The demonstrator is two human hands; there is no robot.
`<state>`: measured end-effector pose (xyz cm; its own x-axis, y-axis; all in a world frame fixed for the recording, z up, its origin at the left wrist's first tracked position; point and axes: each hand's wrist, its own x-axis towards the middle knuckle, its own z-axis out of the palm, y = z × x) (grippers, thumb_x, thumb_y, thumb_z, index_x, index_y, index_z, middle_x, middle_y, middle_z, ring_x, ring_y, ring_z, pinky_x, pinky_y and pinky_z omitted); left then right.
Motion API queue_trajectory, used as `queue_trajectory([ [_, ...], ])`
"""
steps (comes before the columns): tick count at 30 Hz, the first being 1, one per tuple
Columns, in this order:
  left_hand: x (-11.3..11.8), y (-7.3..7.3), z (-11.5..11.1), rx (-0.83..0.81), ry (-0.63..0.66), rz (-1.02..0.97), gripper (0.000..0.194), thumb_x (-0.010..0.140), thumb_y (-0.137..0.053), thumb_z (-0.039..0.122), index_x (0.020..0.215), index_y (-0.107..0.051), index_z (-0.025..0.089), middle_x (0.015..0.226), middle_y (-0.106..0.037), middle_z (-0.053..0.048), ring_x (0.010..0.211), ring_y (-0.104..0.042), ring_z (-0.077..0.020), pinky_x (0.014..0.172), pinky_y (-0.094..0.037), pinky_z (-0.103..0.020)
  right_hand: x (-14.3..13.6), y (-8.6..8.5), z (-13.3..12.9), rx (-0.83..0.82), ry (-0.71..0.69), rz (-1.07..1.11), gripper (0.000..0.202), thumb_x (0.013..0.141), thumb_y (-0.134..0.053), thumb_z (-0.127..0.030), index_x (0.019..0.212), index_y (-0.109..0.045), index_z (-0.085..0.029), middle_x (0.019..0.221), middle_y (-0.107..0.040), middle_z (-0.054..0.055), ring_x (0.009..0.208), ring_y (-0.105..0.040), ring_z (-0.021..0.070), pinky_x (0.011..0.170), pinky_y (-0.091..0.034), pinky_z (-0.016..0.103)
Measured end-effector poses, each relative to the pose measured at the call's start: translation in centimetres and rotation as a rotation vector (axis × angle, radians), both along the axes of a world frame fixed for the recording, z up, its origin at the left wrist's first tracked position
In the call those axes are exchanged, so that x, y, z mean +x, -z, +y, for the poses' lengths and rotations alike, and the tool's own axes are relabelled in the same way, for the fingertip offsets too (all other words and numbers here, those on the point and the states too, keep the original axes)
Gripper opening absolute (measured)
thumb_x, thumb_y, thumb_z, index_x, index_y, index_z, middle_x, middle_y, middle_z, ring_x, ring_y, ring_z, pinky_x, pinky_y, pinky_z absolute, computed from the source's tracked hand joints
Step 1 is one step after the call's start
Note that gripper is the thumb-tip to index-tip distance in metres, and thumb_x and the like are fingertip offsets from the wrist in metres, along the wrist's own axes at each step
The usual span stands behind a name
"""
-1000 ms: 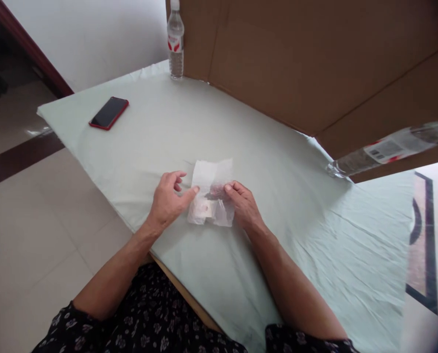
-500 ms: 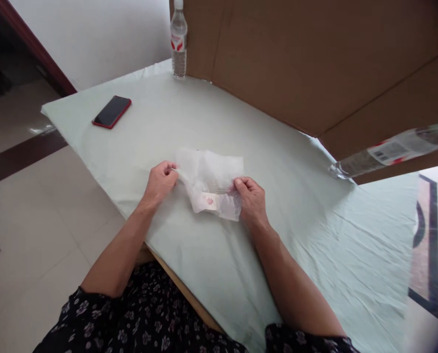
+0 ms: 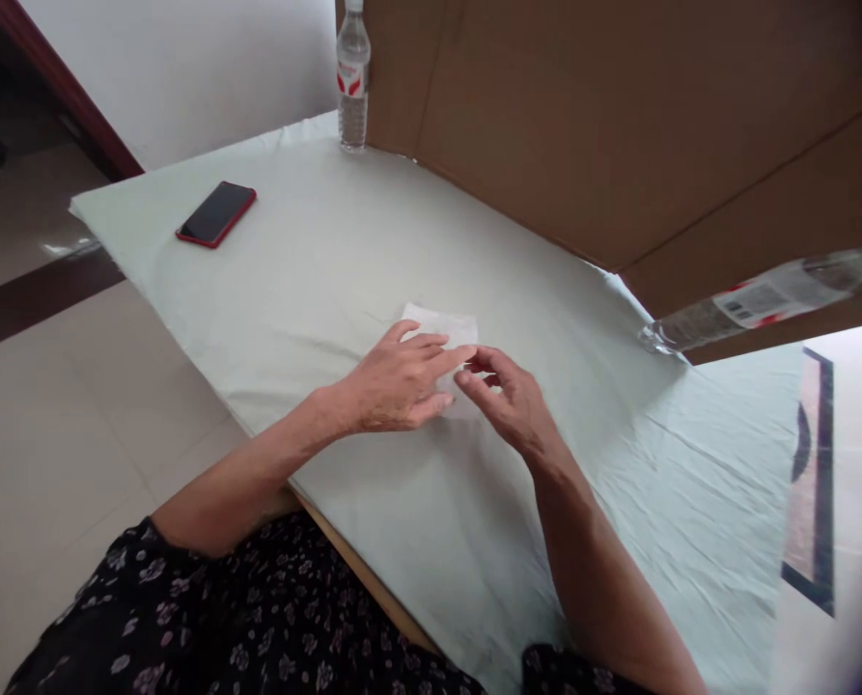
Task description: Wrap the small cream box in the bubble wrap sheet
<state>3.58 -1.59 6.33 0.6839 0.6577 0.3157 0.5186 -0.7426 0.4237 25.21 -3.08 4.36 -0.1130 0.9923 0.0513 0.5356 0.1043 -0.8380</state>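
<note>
A sheet of translucent white bubble wrap (image 3: 441, 319), folded over to a small width, lies on the table in front of me. Across it my left hand (image 3: 402, 384) rests flat, fingers spread and palm down, hiding much of the wrap. At the wrap's right side is my right hand (image 3: 509, 401), its fingers curved and its thumb apart from them, with nothing visible in its grasp. My left fingertips come close to the right fingers; whether they touch is unclear. The small pale card with a pinkish mark is hidden now.
Pale green cloth covers the table (image 3: 315, 241). A phone with a red edge (image 3: 217, 214) lies at the far left. Large brown cardboard (image 3: 546, 125) stands along the back, with a clear water bottle (image 3: 353, 87) upright at its left and another bottle (image 3: 764, 301) at its right.
My left hand has let go of the wrap's left edge and moved right, onto the wrap. The wrap's left part is folded over to the right, and my right thumb has come off its edge.
</note>
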Motion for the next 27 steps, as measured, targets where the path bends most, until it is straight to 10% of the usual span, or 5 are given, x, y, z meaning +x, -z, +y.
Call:
queue_trajectory([
  [10, -6.5, 2.0, 0.5, -0.143, -0.298, 0.17, 0.04, 0.097, -0.048, 0.048, 0.086, -0.075, 0.022, 0.088, -0.074, -0.009, 0.119, -0.06, -0.0341, 0.122, -0.008, -0.071, 0.1, 0.3, -1.4, 0.045, -0.171, 0.064, 0.023, 0.092, -0.061, -0.034, 0.108, -0.075, -0.026, 0.095, -0.074, 0.005, 0.086, -0.066, 0.0205, 0.075, -0.053, 0.034],
  [18, -9.8, 4.7, -1.6, -0.14, -0.164, 0.136, 0.038, 0.073, -0.055, 0.012, 0.099, -0.079, 0.027, 0.133, -0.067, -0.007, 0.143, -0.046, -0.0319, 0.125, -0.018, -0.062, 1.9, -0.6, -4.6, -0.102, -0.774, -0.013, 0.018, 0.095, -0.061, -0.033, 0.102, -0.076, -0.028, 0.113, -0.076, 0.005, 0.112, -0.067, 0.023, 0.106, -0.048, 0.048],
  [23, -11.0, 4.7, -2.9, -0.177, -0.161, 0.093, 0.018, 0.081, -0.06, 0.021, 0.083, -0.077, 0.026, 0.133, -0.068, -0.006, 0.144, -0.045, -0.0332, 0.124, -0.02, -0.062, 2.0, -0.7, -5.2, -0.234, -0.506, -0.076, 0.025, 0.098, -0.059, -0.043, 0.095, -0.076, -0.025, 0.092, -0.077, 0.004, 0.082, -0.069, 0.0201, 0.071, -0.054, 0.033],
  [27, -8.4, 2.9, -2.8, -0.031, -0.305, -0.059, 0.025, 0.094, -0.058, 0.033, 0.076, -0.073, 0.022, 0.108, -0.076, -0.008, 0.121, -0.064, -0.0291, 0.116, -0.037, -0.054, -0.1, 0.2, -2.6, 0.037, -0.19, -0.15, 0.026, 0.093, -0.063, -0.042, 0.111, -0.072, -0.026, 0.107, -0.076, 0.007, 0.088, -0.069, 0.0231, 0.074, -0.055, 0.036],
])
